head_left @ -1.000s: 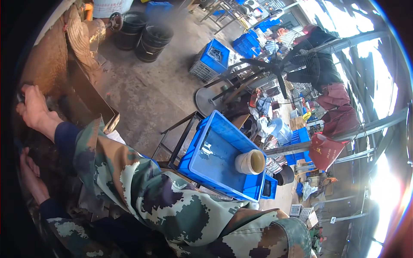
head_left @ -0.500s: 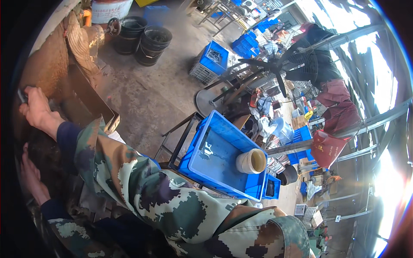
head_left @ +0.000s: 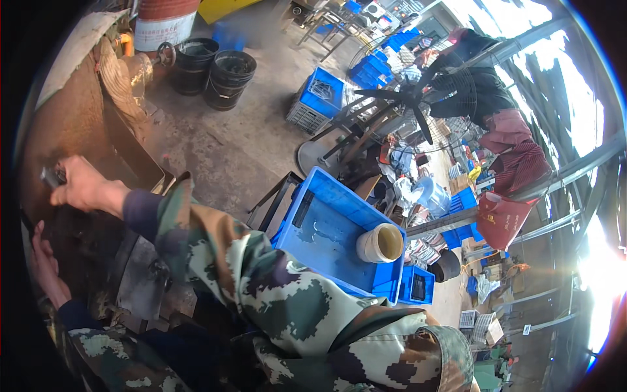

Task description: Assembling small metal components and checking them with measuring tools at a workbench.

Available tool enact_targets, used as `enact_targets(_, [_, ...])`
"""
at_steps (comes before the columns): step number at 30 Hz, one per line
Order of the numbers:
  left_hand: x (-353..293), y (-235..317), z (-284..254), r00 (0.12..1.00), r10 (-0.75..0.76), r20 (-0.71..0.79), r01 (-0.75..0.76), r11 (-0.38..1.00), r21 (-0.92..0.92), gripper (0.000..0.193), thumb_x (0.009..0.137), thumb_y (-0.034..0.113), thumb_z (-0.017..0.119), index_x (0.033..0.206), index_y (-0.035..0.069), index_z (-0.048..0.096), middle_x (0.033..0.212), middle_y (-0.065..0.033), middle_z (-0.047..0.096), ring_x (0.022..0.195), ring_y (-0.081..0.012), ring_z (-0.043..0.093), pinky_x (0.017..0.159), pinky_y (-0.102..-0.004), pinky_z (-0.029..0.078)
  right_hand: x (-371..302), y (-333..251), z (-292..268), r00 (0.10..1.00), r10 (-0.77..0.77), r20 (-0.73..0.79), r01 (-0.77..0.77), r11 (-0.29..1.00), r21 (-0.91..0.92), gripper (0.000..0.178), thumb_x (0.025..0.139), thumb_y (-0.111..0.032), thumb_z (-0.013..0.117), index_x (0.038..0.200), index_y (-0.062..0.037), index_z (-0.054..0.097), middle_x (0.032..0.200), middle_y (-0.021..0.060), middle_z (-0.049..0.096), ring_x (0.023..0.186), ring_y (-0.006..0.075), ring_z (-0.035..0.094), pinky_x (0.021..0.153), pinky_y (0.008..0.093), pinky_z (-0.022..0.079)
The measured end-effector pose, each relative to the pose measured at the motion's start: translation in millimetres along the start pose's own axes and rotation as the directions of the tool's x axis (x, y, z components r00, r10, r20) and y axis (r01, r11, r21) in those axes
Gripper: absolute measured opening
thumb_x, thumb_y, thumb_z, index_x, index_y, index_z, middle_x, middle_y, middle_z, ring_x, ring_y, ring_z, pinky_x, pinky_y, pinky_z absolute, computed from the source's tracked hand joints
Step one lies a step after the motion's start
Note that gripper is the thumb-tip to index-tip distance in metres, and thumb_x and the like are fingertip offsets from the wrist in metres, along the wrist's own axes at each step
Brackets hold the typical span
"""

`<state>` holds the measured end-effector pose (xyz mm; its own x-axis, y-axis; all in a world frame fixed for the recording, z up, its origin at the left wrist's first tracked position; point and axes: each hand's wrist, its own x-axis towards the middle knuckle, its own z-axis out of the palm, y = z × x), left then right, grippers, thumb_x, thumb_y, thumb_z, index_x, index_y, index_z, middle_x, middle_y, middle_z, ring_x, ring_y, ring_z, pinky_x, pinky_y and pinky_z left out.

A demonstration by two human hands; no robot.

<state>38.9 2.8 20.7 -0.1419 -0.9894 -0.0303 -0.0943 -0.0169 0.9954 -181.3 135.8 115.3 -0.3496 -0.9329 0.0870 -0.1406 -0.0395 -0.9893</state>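
At the left side, my right hand is closed around a small grey metal piece, whose end sticks out past the fingers; its exact kind I cannot make out. Below it, near the left rim, my left hand has its fingers stretched out and holds nothing visible. Both hands are over a dark, worn machine with a rusty brown housing. What lies beneath my left hand is too dark to tell. A camouflage sleeve covers my right arm.
Right of my arm, a blue tray on a black frame holds a cream bucket. A fan stands beyond it. Two black buckets stand near a red and white drum. A blue crate sits farther off.
My right hand has moved right and down, away from the rim, with the grey metal piece in it. My left hand has shifted only slightly. The whole view has tilted a little.
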Motion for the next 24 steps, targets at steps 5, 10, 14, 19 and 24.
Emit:
enact_targets(5, [-5.1,3.7,7.7,0.999,-0.016,0.04,0.011,0.992,0.123,0.034,0.101,0.033,0.053,0.124,0.015,0.069,0.089,0.0074,0.061,0.052,0.0018,0.025,0.045,-0.0167,0.02,-44.3,31.1,-33.9,0.906,-0.333,0.262,0.397,0.884,-0.247,0.04,0.064,-0.021,0.086,0.099,-0.0086,0.071,0.086,0.0168,0.071,0.084,0.0312,0.07,0.073,0.0414,0.055])
enact_targets(10, [46.4,-76.3,-9.4,0.984,0.079,0.161,-0.103,0.985,0.141,0.04,0.098,0.04,0.056,0.126,0.014,0.067,0.107,0.0023,0.068,0.055,-0.0009,0.03,0.049,-0.0199,0.022,-96.4,49.4,-53.4,0.829,-0.179,0.53,0.463,0.751,-0.471,0.037,0.069,-0.025,0.079,0.104,-0.0137,0.072,0.097,0.0115,0.071,0.092,0.0342,0.067,0.08,0.0439,0.054])
enact_targets(14, [47.3,-97.2,-11.6,0.949,0.084,0.304,-0.196,0.912,0.361,0.041,0.099,0.032,0.056,0.124,0.002,0.066,0.108,-0.0068,0.07,0.078,-0.0122,0.06,0.073,-0.0263,0.046,-113.3,68.6,-49.9,0.775,-0.191,0.602,0.538,0.699,-0.471,0.04,0.066,-0.024,0.08,0.104,-0.0139,0.072,0.097,0.012,0.072,0.094,0.0344,0.067,0.079,0.045,0.053])
enact_targets(19, [34.6,-104.1,-4.2,0.863,0.137,0.487,-0.408,0.757,0.51,0.038,0.098,0.021,0.055,0.117,-0.012,0.059,0.109,-0.015,0.068,0.098,-0.0197,0.063,0.09,-0.0307,0.045,-98.2,54.4,-61.1,0.746,-0.075,0.662,0.445,0.796,-0.411,0.036,0.068,-0.019,0.076,0.103,-0.0112,0.073,0.09,0.0121,0.072,0.085,0.0305,0.068,0.073,0.0431,0.053])
enact_targets(24, [32.4,-120.3,-8.3,0.863,0.178,0.473,-0.43,0.752,0.5,0.033,0.097,0.014,0.055,0.117,-0.012,0.059,0.109,-0.0201,0.068,0.1,-0.0252,0.062,0.092,-0.0335,0.044,-74.8,24.3,-59.5,0.926,0.021,0.377,0.035,0.989,-0.143,0.017,0.074,-0.008,0.071,0.091,-0.0046,0.068,0.082,0.0093,0.069,0.067,0.0182,0.065,0.058,0.035,0.049])
